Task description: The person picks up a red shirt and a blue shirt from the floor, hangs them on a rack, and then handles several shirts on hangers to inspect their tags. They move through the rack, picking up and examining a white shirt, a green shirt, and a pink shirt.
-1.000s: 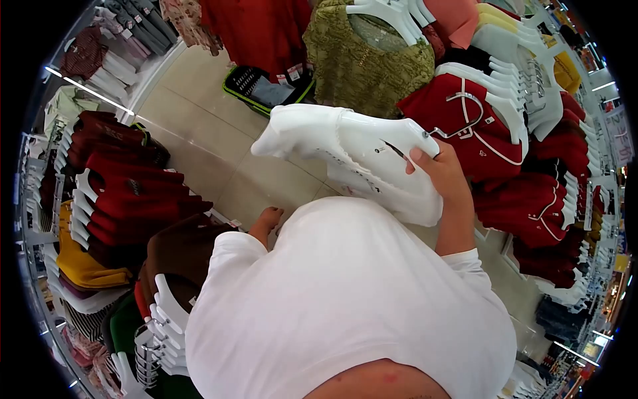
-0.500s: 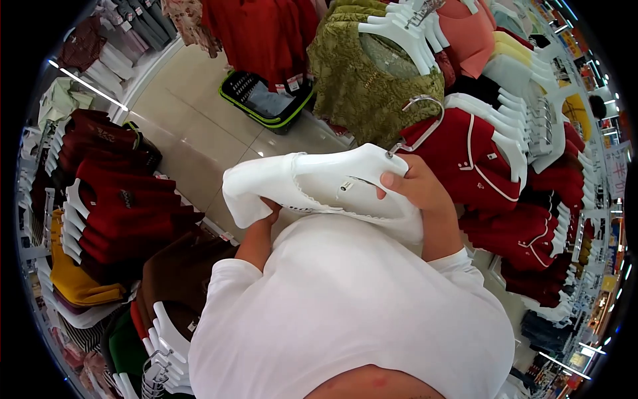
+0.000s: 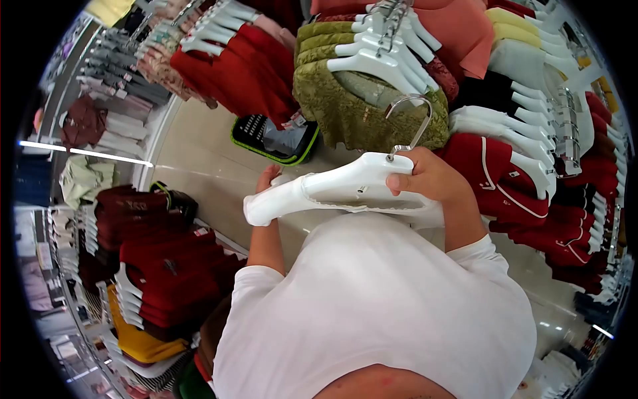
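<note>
A white top with a scalloped-edged neckline hangs on a white hanger in front of my chest. My right hand is closed around the hanger's shoulder close to its metal hook, with the thumb on the near side. At the other end, my left hand is behind the garment. Its fingertips rise above the cloth and seem to pinch a bit of white fabric; the palm is hidden. Just beyond the hook hang olive green patterned tops.
Dark red polo tops hang at the right, and maroon sweatshirts crowd the left. On the tiled floor ahead sits a black basket with a green rim. Red garments hang above it.
My left hand has risen from below the garment to behind its far end, fingertips now above it. The white top has shifted slightly right and flattened. The view has turned left.
</note>
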`<state>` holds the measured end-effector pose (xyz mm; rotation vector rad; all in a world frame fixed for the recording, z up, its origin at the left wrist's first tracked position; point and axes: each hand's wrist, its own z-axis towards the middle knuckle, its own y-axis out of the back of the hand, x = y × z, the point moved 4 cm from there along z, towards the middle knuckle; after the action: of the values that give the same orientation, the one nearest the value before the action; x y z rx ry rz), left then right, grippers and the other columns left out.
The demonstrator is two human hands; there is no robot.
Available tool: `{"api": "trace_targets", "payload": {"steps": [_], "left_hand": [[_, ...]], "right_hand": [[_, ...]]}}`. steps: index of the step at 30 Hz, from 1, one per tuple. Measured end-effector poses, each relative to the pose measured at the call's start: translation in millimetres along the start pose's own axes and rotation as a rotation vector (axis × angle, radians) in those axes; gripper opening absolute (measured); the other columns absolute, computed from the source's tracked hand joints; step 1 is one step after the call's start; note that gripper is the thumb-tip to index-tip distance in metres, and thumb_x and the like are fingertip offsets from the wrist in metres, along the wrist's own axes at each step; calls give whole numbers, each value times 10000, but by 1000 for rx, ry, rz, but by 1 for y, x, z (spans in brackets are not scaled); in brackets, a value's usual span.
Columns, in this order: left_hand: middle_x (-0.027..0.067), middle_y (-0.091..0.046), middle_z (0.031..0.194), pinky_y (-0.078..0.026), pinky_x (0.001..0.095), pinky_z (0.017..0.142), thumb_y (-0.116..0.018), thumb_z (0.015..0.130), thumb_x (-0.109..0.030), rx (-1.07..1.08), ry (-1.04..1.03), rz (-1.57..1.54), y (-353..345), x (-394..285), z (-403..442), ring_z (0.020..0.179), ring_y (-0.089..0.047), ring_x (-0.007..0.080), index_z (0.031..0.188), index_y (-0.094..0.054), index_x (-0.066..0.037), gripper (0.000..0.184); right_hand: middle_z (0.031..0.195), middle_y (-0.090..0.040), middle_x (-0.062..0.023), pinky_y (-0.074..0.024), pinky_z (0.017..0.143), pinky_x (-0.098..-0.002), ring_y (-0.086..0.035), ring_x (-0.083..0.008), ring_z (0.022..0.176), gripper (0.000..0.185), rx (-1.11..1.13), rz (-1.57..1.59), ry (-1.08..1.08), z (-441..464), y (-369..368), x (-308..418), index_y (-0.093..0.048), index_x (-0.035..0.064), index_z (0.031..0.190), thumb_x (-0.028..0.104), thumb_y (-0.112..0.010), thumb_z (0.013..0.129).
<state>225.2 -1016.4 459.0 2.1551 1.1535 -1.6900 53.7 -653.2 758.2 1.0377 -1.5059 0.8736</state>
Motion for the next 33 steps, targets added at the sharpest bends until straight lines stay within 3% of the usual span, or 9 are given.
{"api": "trace_targets", "payload": {"steps": [3,4,8,14,22,24,33], "left_hand": [[131,-487,1403,-396,431,1048,-599,912,-409,25,149,-35,-70,-48,29,1216,-505,292,1395,-443,-86,602],[133,-578,1297,-448,403,966,-587,929,-363,22,137,-45,-100,-66,31,1148,-561,267,1367,-472,-59,546],[142,-580,1288,-445,416,981,-563,945,-345,353,55,-18,-194,-115,35,1137,-568,278,1355,-473,-38,520],[168,-573,1285,-423,425,1018,-472,984,-352,668,82,-81,-299,-146,34,1142,-563,289,1311,-501,-13,472],[140,-604,1258,-424,477,1023,-479,968,-434,998,252,-282,-348,-130,48,1167,-557,334,1294,-530,-50,506],[149,-606,1245,-423,466,1021,-507,958,-418,1009,284,-274,-351,-133,47,1163,-563,322,1313,-507,-43,516],[201,-597,1251,-495,453,972,-676,865,-314,930,166,-278,-320,-183,17,1111,-620,334,1390,-426,-31,646]], "right_hand": [[755,-597,10,-427,639,-244,-520,-74,709,336,-54,3,-15,-1,25,5,-665,-2,944,322,-716,875],[760,-599,11,-427,640,-244,-518,-73,711,344,-75,1,-22,-2,33,4,-668,-6,953,325,-719,873],[843,-642,-10,-471,700,-270,-554,-104,770,398,-86,42,-131,-9,58,-16,-675,-10,1022,346,-739,855],[859,-666,-37,-488,724,-287,-570,-113,805,437,-251,-58,-51,-31,74,-14,-670,-19,1043,372,-731,858],[843,-668,-47,-492,709,-285,-575,-107,785,470,-424,-25,-62,-58,75,-4,-671,-23,1037,406,-728,855],[854,-674,-54,-496,713,-286,-581,-105,793,457,-436,-39,-138,-60,76,-6,-675,-26,1033,387,-735,847],[745,-624,-11,-454,639,-276,-515,-78,707,339,-564,-152,40,-50,79,17,-684,-30,943,278,-743,814]]}}
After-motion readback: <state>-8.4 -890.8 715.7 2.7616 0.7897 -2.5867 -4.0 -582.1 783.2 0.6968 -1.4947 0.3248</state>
